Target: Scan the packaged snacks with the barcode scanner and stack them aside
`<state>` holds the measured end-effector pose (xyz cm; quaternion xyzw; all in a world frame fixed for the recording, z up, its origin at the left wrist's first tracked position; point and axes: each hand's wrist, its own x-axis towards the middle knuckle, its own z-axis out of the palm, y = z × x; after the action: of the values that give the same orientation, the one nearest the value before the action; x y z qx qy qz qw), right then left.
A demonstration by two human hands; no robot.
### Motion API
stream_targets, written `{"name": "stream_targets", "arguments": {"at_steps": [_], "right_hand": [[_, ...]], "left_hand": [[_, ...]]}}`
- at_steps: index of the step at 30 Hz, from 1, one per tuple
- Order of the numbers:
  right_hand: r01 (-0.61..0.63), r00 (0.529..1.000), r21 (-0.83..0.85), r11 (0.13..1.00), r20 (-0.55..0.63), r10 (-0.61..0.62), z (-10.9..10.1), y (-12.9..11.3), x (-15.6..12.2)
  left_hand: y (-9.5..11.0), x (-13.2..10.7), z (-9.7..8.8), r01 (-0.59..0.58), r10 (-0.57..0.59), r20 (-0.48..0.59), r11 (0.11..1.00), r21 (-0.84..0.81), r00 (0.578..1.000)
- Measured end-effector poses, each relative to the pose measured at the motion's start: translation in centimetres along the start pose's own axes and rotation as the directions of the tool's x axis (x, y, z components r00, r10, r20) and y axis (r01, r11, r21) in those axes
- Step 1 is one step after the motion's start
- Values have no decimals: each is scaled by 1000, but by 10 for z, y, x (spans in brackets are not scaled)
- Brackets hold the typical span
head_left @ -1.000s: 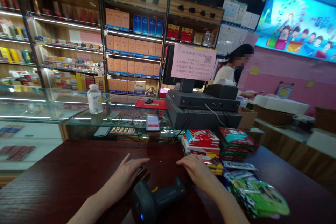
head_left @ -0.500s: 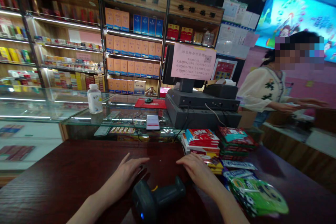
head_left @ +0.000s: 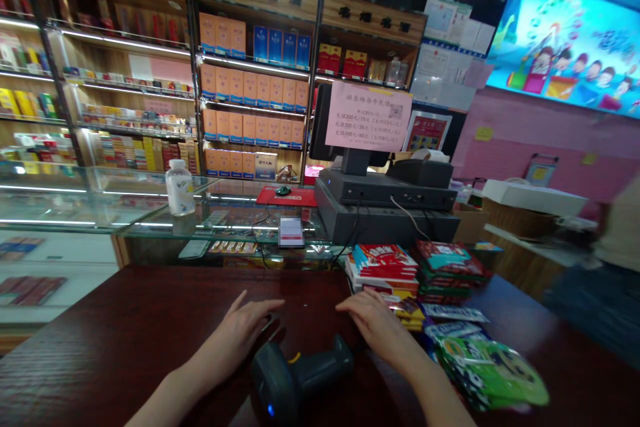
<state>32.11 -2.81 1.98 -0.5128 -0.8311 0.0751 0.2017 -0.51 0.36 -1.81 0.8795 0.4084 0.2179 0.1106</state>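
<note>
My left hand [head_left: 241,332] lies flat and open on the dark red wooden counter [head_left: 125,327], fingers stretched forward. My right hand [head_left: 374,324] rests flat and open on the same counter, its fingertips pointing left, close to the snack packets. Neither hand holds anything. A dark grey barcode scanner [head_left: 295,377] with a blue light lies between my forearms, near the front edge. Stacked snack packets [head_left: 385,265] and red-green packets [head_left: 447,263] stand right of my right hand. A green packet [head_left: 493,373] lies at the lower right.
A cash register with a screen and a pink paper notice [head_left: 369,117] stands behind the counter. A glass display case [head_left: 100,207] carries a white bottle [head_left: 179,189]. Shelves of boxed goods fill the back wall. A blurred person [head_left: 600,273] is at the right edge.
My hands have stayed still. The other person has walked from behind the register to the far right edge, closer to the camera and blurred.
</note>
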Motion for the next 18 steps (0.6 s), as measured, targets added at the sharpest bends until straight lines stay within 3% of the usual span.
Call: {"name": "stream_targets", "arguments": {"at_steps": [18], "right_hand": [[13, 999, 5, 1000, -31, -13, 5, 6, 0]], "left_hand": [[-3, 0, 2, -2, 1, 9, 999, 32, 1000]]}}
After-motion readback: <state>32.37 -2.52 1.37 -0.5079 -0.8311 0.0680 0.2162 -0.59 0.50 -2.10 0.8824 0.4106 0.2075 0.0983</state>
